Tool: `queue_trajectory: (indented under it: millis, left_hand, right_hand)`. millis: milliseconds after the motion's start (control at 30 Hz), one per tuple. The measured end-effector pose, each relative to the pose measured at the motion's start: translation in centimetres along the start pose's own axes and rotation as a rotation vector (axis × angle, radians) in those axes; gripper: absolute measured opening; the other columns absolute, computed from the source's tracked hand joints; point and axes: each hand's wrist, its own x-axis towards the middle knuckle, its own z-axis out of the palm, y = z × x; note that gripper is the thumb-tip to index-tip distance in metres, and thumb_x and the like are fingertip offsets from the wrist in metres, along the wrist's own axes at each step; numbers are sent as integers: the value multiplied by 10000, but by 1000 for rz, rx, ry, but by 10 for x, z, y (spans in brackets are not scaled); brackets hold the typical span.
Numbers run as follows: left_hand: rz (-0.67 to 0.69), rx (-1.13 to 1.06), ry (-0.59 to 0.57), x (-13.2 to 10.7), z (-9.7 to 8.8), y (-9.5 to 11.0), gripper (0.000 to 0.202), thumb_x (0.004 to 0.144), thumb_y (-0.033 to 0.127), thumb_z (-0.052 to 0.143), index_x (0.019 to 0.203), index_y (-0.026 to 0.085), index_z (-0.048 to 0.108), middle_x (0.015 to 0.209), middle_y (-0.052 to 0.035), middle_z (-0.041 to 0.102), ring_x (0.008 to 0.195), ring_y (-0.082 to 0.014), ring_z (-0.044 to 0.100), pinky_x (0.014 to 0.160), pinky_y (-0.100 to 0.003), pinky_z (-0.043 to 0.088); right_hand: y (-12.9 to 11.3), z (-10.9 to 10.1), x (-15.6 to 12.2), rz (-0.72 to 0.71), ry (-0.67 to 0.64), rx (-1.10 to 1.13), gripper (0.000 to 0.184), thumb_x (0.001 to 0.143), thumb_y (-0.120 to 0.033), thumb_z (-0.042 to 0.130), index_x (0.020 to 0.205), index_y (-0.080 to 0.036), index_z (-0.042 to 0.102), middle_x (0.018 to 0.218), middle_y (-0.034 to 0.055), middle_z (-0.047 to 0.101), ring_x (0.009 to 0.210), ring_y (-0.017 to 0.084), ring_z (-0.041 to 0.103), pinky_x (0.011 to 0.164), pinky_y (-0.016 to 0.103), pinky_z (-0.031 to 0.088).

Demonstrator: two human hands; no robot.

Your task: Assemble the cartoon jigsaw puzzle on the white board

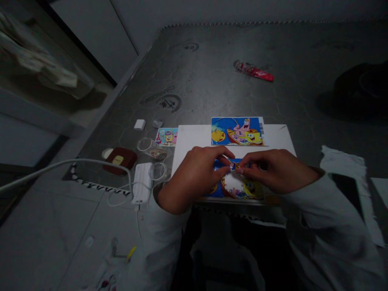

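Both my hands rest on a cartoon jigsaw puzzle [239, 188] lying on a white board [194, 137]. My left hand [194, 173] and my right hand [274, 169] meet fingertip to fingertip, pinching a small puzzle piece [234, 165] over the picture's upper middle. A cartoon reference picture [237, 131] lies flat at the board's far edge.
Left of the board lie a small cartoon card [166, 136], a clear bag of pieces [153, 150], a white charger with cable [142, 182], a dark red case [119, 159] and a small white box [140, 124]. A red wrapper [254, 72] lies far back. White cloth [345, 165] is at right.
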Motion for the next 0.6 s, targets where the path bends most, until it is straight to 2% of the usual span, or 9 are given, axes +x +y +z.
queue_trajectory:
  millis: [167, 300, 500, 600]
  left_hand:
    - [-13, 61, -44, -1, 0, -3, 92, 902, 263, 755, 950, 232, 827, 880, -12, 820, 769, -185, 728, 810, -314, 521]
    - [-12, 54, -62, -1, -2, -4, 113, 915, 289, 738, 940, 225, 829, 817, -11, 805, 727, -177, 712, 769, -301, 506]
    - [3, -42, -13, 0, -3, 3, 99, 918, 261, 746, 956, 197, 812, 854, 1, 806, 702, -140, 686, 731, -261, 484]
    - [2, -54, -12, 0, -2, 4, 96, 931, 243, 732, 964, 197, 809, 877, 5, 808, 715, -135, 684, 725, -255, 475]
  right_hand:
    - [-1, -1, 0, 10, -29, -2, 226, 837, -488, 721, 794, -280, 798, 556, -30, 621, 553, 139, 559, 586, 290, 377]
    - [-3, 0, 1, 24, -58, 1, 211, 840, -472, 728, 796, -280, 804, 619, -29, 677, 571, 130, 563, 586, 287, 374]
    - [-6, 4, 0, 26, -36, -45, 204, 840, -460, 740, 780, -273, 797, 567, -43, 637, 533, 121, 541, 563, 280, 346]
    - [-6, 4, 0, 21, -31, -49, 212, 833, -478, 747, 839, -278, 813, 563, -44, 638, 536, 126, 553, 563, 277, 348]
